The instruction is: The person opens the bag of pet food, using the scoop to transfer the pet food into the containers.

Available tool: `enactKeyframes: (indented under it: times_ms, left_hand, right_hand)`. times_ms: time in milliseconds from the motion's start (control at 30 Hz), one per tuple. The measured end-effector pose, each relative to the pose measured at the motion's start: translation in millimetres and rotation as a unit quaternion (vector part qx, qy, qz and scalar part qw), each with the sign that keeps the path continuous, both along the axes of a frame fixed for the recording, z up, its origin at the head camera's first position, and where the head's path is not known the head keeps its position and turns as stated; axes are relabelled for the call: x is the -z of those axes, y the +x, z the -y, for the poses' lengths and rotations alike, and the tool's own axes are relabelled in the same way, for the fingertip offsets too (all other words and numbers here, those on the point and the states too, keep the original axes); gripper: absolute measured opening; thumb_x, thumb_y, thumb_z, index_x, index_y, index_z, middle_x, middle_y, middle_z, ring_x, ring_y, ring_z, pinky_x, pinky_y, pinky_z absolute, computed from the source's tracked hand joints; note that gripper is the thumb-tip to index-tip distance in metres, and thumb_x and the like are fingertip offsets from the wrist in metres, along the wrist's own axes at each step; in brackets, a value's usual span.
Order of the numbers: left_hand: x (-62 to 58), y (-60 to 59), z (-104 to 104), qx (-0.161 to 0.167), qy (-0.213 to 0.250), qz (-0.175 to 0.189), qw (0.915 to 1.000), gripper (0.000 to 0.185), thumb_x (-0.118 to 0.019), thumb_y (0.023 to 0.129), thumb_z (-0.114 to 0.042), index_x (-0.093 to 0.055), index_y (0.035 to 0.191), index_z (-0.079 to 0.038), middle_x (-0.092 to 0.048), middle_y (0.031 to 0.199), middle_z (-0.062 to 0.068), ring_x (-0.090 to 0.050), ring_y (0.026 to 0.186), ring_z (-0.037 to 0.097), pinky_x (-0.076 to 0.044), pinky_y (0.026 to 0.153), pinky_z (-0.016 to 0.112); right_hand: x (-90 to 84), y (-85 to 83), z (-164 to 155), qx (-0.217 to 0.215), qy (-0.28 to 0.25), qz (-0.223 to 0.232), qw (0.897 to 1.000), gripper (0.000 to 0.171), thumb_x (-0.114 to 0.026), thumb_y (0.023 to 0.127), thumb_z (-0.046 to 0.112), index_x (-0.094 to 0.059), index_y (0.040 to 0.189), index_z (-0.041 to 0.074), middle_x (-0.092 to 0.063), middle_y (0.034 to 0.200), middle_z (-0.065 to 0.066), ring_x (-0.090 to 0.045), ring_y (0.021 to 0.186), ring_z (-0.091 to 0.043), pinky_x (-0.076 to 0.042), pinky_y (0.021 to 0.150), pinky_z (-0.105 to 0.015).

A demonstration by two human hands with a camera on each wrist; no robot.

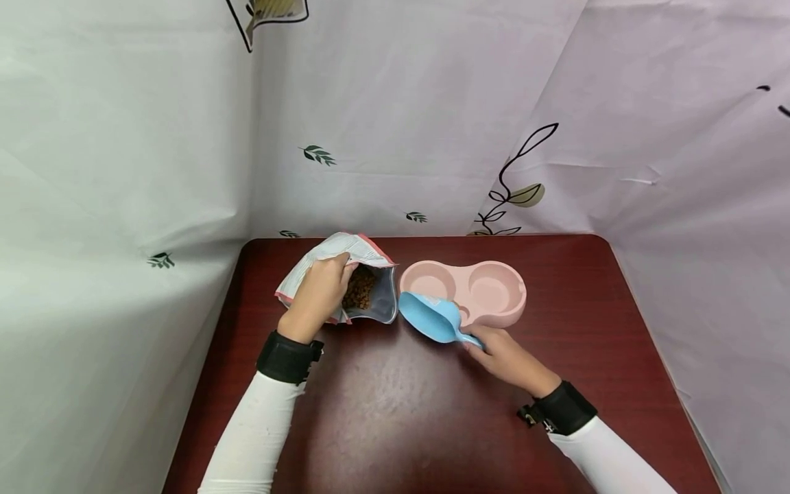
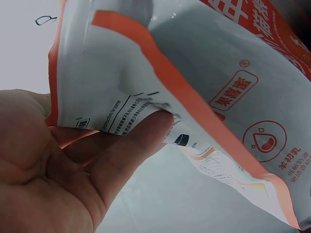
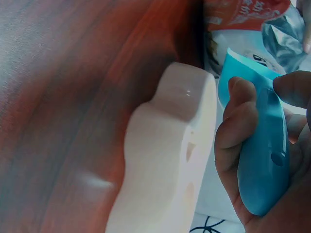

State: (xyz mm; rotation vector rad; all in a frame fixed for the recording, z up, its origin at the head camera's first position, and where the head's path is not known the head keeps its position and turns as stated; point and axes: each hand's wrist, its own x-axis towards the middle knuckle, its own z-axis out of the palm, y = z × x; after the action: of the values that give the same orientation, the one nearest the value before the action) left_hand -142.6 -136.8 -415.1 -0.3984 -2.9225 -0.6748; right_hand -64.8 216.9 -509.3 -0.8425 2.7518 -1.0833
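Observation:
My left hand (image 1: 316,293) pinches the upper edge of a white pet food bag (image 1: 336,248) with red trim. In the left wrist view the thumb presses on the printed panel of the bag, with the other fingers behind it. The bag's mouth faces right, and brown kibble (image 1: 358,288) shows inside. By its handle, my right hand (image 1: 507,357) grips a light blue scoop (image 1: 431,319). The scoop's wide end points left toward the bag mouth, and its inside shows bare blue. Behind the scoop, a pink double bowl (image 1: 461,274) is partly covered by it.
The dark red wooden table (image 1: 382,405) has rounded far corners. White cloth with leaf prints (image 1: 401,137) hangs behind it and along both sides. The bowl's two round hollows show no food.

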Motion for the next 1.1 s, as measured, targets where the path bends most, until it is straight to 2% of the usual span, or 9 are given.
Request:
enactKeyframes:
  times_ms: [167, 300, 467, 633, 700, 900, 1100]
  left_hand:
    - [0.5, -0.3, -0.7, 0.001, 0.002, 0.000, 1.0000, 0.024, -0.057, 0.108, -0.023, -0.067, 0.104, -0.002, -0.067, 0.080, 0.015, -0.070, 0.077, 0.032, -0.051, 0.066, 0.044]
    - [0.6, -0.2, -0.5, 0.000, 0.003, 0.002, 1.0000, 0.023, -0.057, 0.108, -0.022, -0.066, 0.102, -0.002, -0.066, 0.078, 0.014, -0.070, 0.077, 0.032, -0.051, 0.066, 0.044]
    - [0.8, 0.5, 0.4, -0.003, -0.002, 0.001, 1.0000, 0.024, -0.057, 0.108, -0.023, -0.066, 0.103, -0.001, -0.067, 0.081, 0.017, -0.071, 0.080, 0.035, -0.052, 0.067, 0.046]
    - [0.4, 0.2, -0.3, 0.000, -0.002, -0.002, 1.0000, 0.026, -0.057, 0.108, -0.023, -0.067, 0.106, 0.000, -0.070, 0.085, 0.019, -0.073, 0.083, 0.037, -0.053, 0.068, 0.047]
    - [0.7, 0.0, -0.8, -0.001, -0.002, -0.003, 1.0000, 0.025, -0.057, 0.107, -0.023, -0.067, 0.106, 0.001, -0.070, 0.086, 0.019, -0.073, 0.083, 0.036, -0.054, 0.068, 0.047]
    - [0.6, 2.4, -2.7, 0.003, -0.002, 0.003, 1.0000, 0.025, -0.058, 0.107, -0.021, -0.068, 0.110, 0.001, -0.070, 0.084, 0.018, -0.072, 0.078, 0.034, -0.052, 0.064, 0.043]
    - [0.3, 3.3, -4.5, 0.001, -0.005, -0.002, 1.0000, 0.023, -0.057, 0.108, -0.021, -0.067, 0.106, 0.000, -0.068, 0.080, 0.016, -0.071, 0.074, 0.035, -0.051, 0.060, 0.042]
  right_hand:
    - [-12.5, 0.5, -4.3, 0.021, -0.009, 0.025, 0.999, 0.018, -0.070, 0.098, 0.009, -0.069, 0.116, 0.010, -0.067, 0.101, 0.002, -0.056, 0.087, -0.007, -0.049, 0.076, -0.027]
    - [-23.8, 2.3, -7.2, 0.031, -0.027, 0.045, 0.998, 0.019, -0.069, 0.099, 0.008, -0.068, 0.119, 0.011, -0.069, 0.101, 0.002, -0.058, 0.084, -0.006, -0.050, 0.073, -0.025]
    - [-35.3, 2.1, -7.8, 0.025, -0.039, 0.038, 0.998, 0.020, -0.066, 0.101, 0.007, -0.067, 0.120, 0.011, -0.068, 0.092, 0.005, -0.057, 0.075, -0.004, -0.049, 0.067, -0.023]
    - [-49.5, 1.9, -5.7, 0.006, -0.066, 0.058, 0.996, 0.017, -0.063, 0.103, 0.007, -0.064, 0.119, 0.014, -0.066, 0.085, 0.006, -0.052, 0.065, -0.001, -0.048, 0.059, -0.023]
    - [-56.3, 0.8, -2.9, -0.006, -0.069, 0.067, 0.995, 0.017, -0.062, 0.104, 0.009, -0.062, 0.119, 0.014, -0.067, 0.084, 0.005, -0.053, 0.066, -0.001, -0.047, 0.060, -0.023]
    - [-76.9, -9.0, 10.5, -0.040, -0.047, 0.083, 0.995, 0.013, -0.060, 0.105, 0.011, -0.059, 0.117, 0.014, -0.068, 0.081, 0.007, -0.053, 0.071, -0.002, -0.044, 0.066, -0.023]
    - [-90.2, -24.8, 27.1, -0.063, -0.030, 0.126, 0.990, 0.005, -0.060, 0.106, 0.016, -0.059, 0.110, 0.014, -0.062, 0.073, 0.007, -0.046, 0.061, -0.002, -0.040, 0.061, -0.022]
